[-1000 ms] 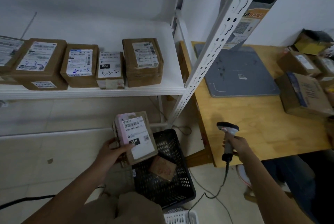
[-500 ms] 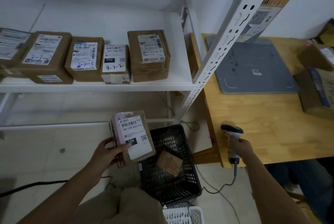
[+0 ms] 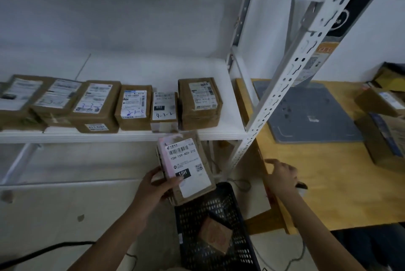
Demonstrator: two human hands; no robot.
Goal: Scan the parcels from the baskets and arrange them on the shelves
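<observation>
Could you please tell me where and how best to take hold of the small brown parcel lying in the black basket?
Come straight down from above and pinch the small brown parcel across two opposite side edges. It lies broad face up, slightly askew, on the floor of the basket, whose walls would likely block a sideways approach.

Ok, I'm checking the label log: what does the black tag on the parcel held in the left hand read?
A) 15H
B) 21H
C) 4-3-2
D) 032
A: the black tag on the parcel gripped by the left hand reads 15H, matching the start of the code printed under its barcode.
</observation>
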